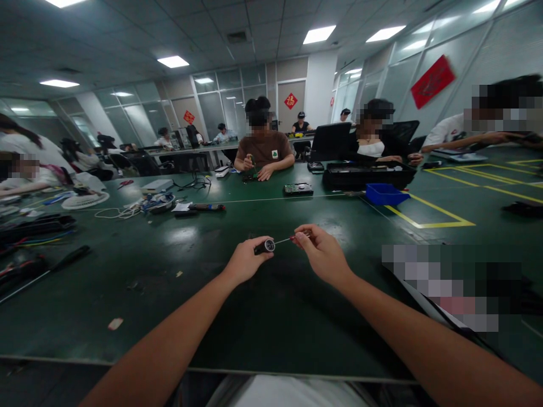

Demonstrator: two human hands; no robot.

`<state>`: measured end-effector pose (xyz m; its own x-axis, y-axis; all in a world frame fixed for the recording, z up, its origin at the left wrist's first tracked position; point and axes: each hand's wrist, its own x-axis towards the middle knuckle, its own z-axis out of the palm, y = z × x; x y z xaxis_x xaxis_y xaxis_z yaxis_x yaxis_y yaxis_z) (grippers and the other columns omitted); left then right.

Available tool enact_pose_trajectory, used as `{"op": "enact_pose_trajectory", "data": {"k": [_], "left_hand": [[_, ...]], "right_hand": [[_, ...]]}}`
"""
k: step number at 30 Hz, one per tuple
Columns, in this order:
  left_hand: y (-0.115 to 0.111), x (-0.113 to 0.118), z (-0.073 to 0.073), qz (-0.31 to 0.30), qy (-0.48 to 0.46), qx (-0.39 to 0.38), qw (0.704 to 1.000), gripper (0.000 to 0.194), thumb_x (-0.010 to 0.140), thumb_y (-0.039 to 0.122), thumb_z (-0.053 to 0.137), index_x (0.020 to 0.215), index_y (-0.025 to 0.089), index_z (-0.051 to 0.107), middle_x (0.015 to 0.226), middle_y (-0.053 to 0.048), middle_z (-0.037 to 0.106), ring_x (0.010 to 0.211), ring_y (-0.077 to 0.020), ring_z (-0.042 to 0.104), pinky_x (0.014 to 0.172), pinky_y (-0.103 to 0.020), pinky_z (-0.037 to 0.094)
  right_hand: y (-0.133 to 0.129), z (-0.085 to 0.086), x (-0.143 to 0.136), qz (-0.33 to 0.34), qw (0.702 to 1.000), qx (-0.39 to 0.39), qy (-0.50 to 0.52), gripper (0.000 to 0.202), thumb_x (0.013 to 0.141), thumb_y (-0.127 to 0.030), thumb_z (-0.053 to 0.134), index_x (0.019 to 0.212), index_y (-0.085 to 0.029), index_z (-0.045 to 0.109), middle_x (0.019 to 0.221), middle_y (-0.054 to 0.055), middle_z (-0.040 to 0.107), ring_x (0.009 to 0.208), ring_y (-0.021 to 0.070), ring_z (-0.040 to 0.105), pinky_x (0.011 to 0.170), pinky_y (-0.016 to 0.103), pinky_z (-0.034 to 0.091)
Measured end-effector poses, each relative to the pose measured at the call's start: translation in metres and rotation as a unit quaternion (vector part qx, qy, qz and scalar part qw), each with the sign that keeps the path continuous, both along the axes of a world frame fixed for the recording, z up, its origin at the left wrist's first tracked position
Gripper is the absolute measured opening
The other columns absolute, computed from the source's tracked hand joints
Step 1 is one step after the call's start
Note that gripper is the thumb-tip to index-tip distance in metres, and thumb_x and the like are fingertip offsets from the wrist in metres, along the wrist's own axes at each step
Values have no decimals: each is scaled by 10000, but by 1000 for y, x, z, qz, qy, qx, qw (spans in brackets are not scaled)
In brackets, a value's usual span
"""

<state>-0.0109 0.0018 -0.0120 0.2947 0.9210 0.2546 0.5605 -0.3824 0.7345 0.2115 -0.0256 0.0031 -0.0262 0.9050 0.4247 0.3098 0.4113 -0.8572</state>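
Observation:
My left hand (248,260) is closed around a small black cylindrical part (265,247), its round, silver-rimmed end facing right. What kind of part it is, I cannot make out. In my right hand (321,252) is a thin screwdriver (283,241) with a red section near the fingers, gripped between thumb and fingertips. Its shaft points left, and the tip meets or nearly meets the rimmed end of the black part. Both hands are held over the middle of the green table (263,316).
Beyond my hands lie a dark tool (206,207), a circuit board unit (298,189), a blue bin (386,194) and a long black tray (368,175). Cables (159,202) and a long screwdriver (70,257) are on the left. A person (265,148) works opposite.

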Motion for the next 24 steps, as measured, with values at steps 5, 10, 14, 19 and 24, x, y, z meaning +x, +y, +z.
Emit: {"op": "enact_pose_trajectory", "data": {"k": [5,10,14,19,24], "left_hand": [[0,-1,-1,0,19,19,1000,399,813,208,752,1199,305,724,1226,-3,724,1172,-240,641,1091,-403,432],[-2,0,1,11,39,33,999,401,804,209,762,1193,298,728,1213,-12,730,1160,-252,645,1054,-401,460],[-1,-2,0,5,46,36,998,406,813,221,759,1209,303,720,1224,-14,726,1159,-249,643,1035,-397,466],[-2,-1,2,-5,56,39,998,396,815,221,758,1200,305,723,1228,-15,725,1168,-250,639,1062,-409,443],[-2,0,2,2,44,31,999,384,819,234,752,1197,295,726,1224,-21,727,1170,-251,639,1088,-421,428]], "right_hand": [[-3,9,2,-53,995,1,-84,330,915,-510,584,828,-209,686,657,14,661,595,178,603,548,299,414],[-5,11,1,-18,995,21,-98,201,921,-343,529,967,-211,675,719,5,674,647,175,623,589,291,423],[-7,11,1,14,993,17,-120,204,940,-328,494,976,-223,665,731,-4,672,668,176,632,605,292,423],[-5,9,1,-12,990,29,-134,330,995,-414,422,918,-226,683,736,14,676,652,185,625,605,312,417],[-3,5,-1,-30,998,8,-49,239,927,-377,544,1067,-207,636,860,47,717,743,208,664,646,329,485]]}}
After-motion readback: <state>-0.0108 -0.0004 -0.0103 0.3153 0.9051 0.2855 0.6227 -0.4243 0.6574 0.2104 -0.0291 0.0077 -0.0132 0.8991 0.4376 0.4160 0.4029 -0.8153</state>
